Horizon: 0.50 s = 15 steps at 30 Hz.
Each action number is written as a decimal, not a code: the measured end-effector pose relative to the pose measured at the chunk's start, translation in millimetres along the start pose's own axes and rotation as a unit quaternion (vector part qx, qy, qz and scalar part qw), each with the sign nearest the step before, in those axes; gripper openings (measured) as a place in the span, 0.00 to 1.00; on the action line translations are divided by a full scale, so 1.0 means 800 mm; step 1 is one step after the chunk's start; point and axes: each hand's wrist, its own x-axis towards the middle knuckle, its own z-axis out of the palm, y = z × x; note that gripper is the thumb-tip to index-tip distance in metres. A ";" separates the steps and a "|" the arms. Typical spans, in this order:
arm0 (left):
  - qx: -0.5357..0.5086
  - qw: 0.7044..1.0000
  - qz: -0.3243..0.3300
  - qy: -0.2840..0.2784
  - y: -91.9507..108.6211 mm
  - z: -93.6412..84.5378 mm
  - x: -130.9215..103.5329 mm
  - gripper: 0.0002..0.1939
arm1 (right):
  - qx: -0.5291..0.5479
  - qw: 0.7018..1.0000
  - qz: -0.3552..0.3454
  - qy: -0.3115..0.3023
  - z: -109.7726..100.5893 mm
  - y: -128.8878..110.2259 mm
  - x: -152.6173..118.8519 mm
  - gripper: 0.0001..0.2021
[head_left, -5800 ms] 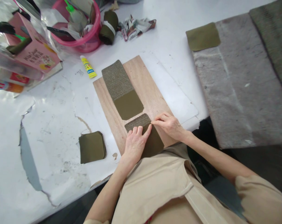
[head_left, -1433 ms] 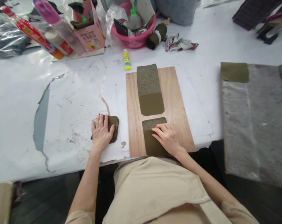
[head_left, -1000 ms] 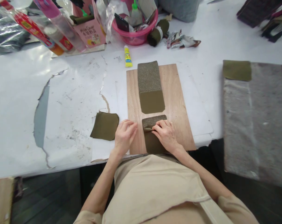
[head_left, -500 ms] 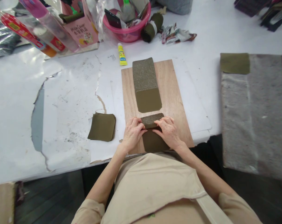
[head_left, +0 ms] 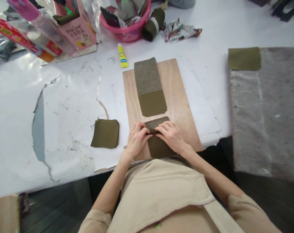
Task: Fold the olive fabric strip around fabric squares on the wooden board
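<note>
On a wooden board (head_left: 183,106) lies an olive fabric piece (head_left: 160,147) with a speckled strip at its upper edge. My left hand (head_left: 138,139) pinches that strip at its left end, thumb below and fingers above. From the right, my right hand (head_left: 171,136) presses fingers and thumb onto the same edge and covers part of it. Farther up the board rests a second fabric piece (head_left: 153,103), its upper part speckled knit and its lower part smooth olive. Left of the board sits a stack of olive fabric pieces (head_left: 105,133) with cut corners.
A yellow glue tube (head_left: 123,55) lies beyond the board. At the back are a pink basket (head_left: 129,34), a rolled olive fabric (head_left: 154,24), a crumpled wrapper (head_left: 182,30) and a pink box (head_left: 78,32). A grey padded surface (head_left: 268,123) stands at the right.
My right hand has slid a little to the left along the fabric edge, closer to my left hand. The left hand keeps its pinch. The camera view has shifted slightly.
</note>
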 end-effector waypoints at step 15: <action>-0.022 0.997 0.017 0.075 -0.010 0.004 -0.015 0.04 | 0.031 0.999 0.031 0.027 0.009 -0.003 0.000 0.08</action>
